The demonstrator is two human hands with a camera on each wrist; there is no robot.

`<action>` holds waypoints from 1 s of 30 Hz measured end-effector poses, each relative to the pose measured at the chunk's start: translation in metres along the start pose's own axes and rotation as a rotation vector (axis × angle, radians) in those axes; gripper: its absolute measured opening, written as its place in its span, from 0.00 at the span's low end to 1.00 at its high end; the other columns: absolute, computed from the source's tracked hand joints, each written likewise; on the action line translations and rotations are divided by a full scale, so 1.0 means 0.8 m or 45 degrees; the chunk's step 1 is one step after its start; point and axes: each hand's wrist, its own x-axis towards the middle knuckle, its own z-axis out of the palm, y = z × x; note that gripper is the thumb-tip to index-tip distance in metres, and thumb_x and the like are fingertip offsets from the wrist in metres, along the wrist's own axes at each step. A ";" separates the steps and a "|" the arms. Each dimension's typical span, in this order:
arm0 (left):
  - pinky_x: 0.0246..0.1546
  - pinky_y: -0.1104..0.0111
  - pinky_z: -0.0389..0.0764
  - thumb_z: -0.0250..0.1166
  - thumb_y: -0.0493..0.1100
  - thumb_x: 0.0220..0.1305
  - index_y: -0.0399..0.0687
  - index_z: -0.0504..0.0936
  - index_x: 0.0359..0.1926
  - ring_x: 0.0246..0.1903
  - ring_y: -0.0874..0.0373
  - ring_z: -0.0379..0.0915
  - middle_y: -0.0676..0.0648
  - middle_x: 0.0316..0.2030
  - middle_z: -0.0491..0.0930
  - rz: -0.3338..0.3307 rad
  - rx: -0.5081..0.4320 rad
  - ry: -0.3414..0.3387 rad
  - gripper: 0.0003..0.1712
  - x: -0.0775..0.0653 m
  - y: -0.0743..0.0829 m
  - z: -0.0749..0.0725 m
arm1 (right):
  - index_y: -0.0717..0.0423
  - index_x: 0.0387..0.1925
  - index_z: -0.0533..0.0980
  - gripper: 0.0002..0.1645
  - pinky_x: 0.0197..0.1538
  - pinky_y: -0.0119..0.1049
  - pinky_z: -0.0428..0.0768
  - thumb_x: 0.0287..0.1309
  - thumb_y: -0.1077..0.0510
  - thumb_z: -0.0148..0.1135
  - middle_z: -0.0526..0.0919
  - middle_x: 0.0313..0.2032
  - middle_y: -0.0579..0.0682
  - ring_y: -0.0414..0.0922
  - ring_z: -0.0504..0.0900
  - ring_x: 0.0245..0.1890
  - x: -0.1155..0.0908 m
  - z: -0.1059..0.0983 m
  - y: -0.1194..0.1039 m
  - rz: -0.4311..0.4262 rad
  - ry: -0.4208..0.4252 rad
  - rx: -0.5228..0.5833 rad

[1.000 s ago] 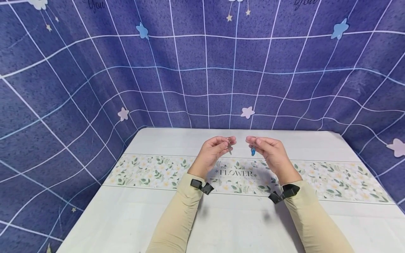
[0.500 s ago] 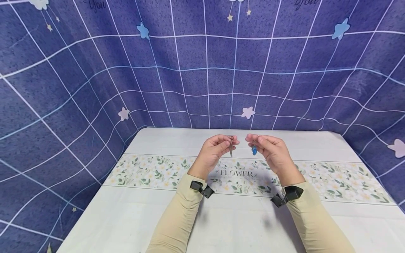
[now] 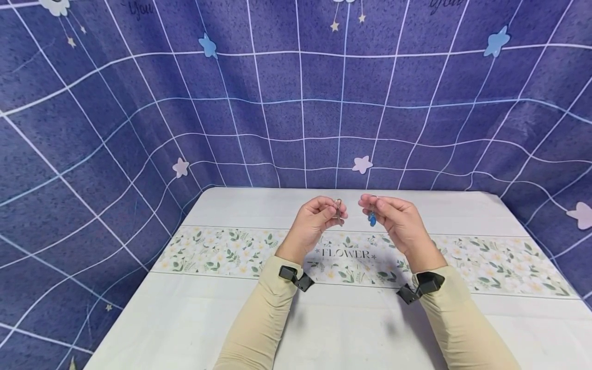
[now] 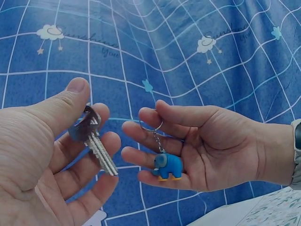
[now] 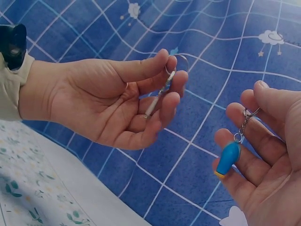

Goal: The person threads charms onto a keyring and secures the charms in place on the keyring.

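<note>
My left hand [image 3: 314,222] pinches a silver key [image 4: 102,151] on a metal ring [image 5: 185,62] between thumb and forefinger, and the key's blade points down across the other fingers. Facing it across a small gap, my right hand [image 3: 399,222] grips the thin ring [image 4: 151,123] of a keychain with thumb and forefinger. From that ring a short chain [image 5: 242,127] carries a small blue elephant [image 4: 169,165] with yellow feet, hanging in front of the right hand's lower fingers. The key and the keychain are apart, and both hands are held up above the table.
Below the hands lies a white tablecloth [image 3: 342,329] with a floral band [image 3: 222,252] lettered FLOWER. A blue curtain [image 3: 296,118] with white grid lines and stars rises behind the table. Black wrist cameras [image 3: 427,282] sit on both sleeves.
Both hands have risen very slightly. The key in the left hand has turned, and its ring now shows above the fingertips. The blue elephant has swung a little to the right.
</note>
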 end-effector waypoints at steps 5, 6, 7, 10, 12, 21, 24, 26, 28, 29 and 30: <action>0.42 0.67 0.82 0.66 0.43 0.65 0.56 0.85 0.35 0.36 0.60 0.83 0.53 0.34 0.86 -0.013 0.021 0.043 0.02 0.000 -0.001 0.001 | 0.62 0.47 0.85 0.14 0.58 0.41 0.80 0.73 0.67 0.54 0.88 0.49 0.53 0.48 0.85 0.53 0.000 -0.001 0.000 -0.002 -0.002 0.003; 0.42 0.67 0.82 0.64 0.40 0.68 0.55 0.84 0.35 0.36 0.60 0.83 0.53 0.34 0.86 -0.018 0.039 0.054 0.05 0.000 0.000 0.002 | 0.62 0.47 0.85 0.14 0.58 0.41 0.80 0.73 0.67 0.54 0.88 0.49 0.53 0.48 0.85 0.53 0.000 -0.001 0.000 0.000 -0.001 0.003; 0.42 0.67 0.82 0.62 0.37 0.70 0.55 0.84 0.35 0.36 0.61 0.83 0.53 0.33 0.86 -0.025 0.062 0.066 0.08 0.000 0.000 0.002 | 0.62 0.47 0.85 0.14 0.58 0.41 0.80 0.73 0.67 0.54 0.88 0.49 0.53 0.48 0.85 0.53 0.000 -0.001 0.000 0.001 0.002 0.003; 0.42 0.67 0.81 0.58 0.33 0.73 0.54 0.85 0.34 0.36 0.61 0.83 0.54 0.33 0.86 -0.039 0.147 0.104 0.14 0.001 -0.001 0.003 | 0.62 0.47 0.85 0.14 0.57 0.41 0.80 0.73 0.67 0.54 0.88 0.49 0.53 0.48 0.85 0.53 -0.001 -0.001 0.000 0.004 0.010 -0.001; 0.42 0.67 0.81 0.58 0.31 0.73 0.53 0.85 0.35 0.37 0.61 0.84 0.54 0.33 0.87 -0.047 0.199 0.129 0.14 0.002 -0.001 0.003 | 0.62 0.47 0.85 0.14 0.57 0.41 0.80 0.73 0.67 0.53 0.88 0.49 0.53 0.48 0.85 0.53 -0.001 -0.002 0.000 0.008 0.010 -0.001; 0.42 0.68 0.81 0.61 0.30 0.70 0.29 0.81 0.49 0.40 0.59 0.85 0.50 0.41 0.87 -0.057 0.410 0.129 0.10 0.005 -0.005 -0.001 | 0.60 0.47 0.86 0.15 0.57 0.40 0.81 0.74 0.67 0.52 0.88 0.50 0.52 0.47 0.85 0.53 -0.001 -0.002 0.000 0.037 0.015 -0.044; 0.45 0.65 0.81 0.60 0.31 0.72 0.29 0.79 0.55 0.45 0.56 0.85 0.42 0.48 0.86 -0.058 0.517 0.072 0.14 0.004 -0.002 -0.003 | 0.58 0.46 0.86 0.15 0.57 0.40 0.81 0.73 0.67 0.53 0.87 0.50 0.51 0.46 0.85 0.53 -0.001 -0.002 0.000 0.063 0.024 -0.050; 0.49 0.63 0.82 0.58 0.32 0.73 0.32 0.79 0.57 0.49 0.53 0.84 0.39 0.52 0.84 -0.048 0.597 0.026 0.15 0.004 0.001 -0.004 | 0.58 0.46 0.86 0.14 0.57 0.40 0.81 0.74 0.65 0.54 0.87 0.50 0.50 0.45 0.85 0.53 -0.001 -0.003 0.000 0.080 0.027 -0.060; 0.50 0.62 0.81 0.56 0.32 0.74 0.33 0.80 0.58 0.51 0.50 0.83 0.38 0.54 0.83 -0.027 0.681 -0.006 0.15 0.004 0.003 -0.005 | 0.57 0.47 0.86 0.14 0.57 0.40 0.80 0.75 0.63 0.53 0.87 0.51 0.50 0.45 0.85 0.53 -0.001 -0.004 -0.001 0.097 0.025 -0.067; 0.51 0.62 0.81 0.56 0.33 0.75 0.34 0.80 0.58 0.52 0.50 0.83 0.38 0.54 0.83 -0.021 0.717 -0.012 0.15 0.004 0.004 -0.005 | 0.57 0.47 0.86 0.15 0.57 0.40 0.80 0.75 0.62 0.53 0.87 0.51 0.49 0.45 0.85 0.53 -0.001 -0.004 -0.001 0.105 0.021 -0.068; 0.51 0.62 0.81 0.56 0.33 0.75 0.34 0.80 0.58 0.52 0.50 0.82 0.39 0.54 0.83 -0.018 0.747 -0.015 0.15 0.004 0.004 -0.005 | 0.58 0.48 0.85 0.15 0.58 0.40 0.80 0.76 0.61 0.52 0.87 0.51 0.49 0.46 0.85 0.54 -0.001 -0.005 -0.002 0.110 0.016 -0.068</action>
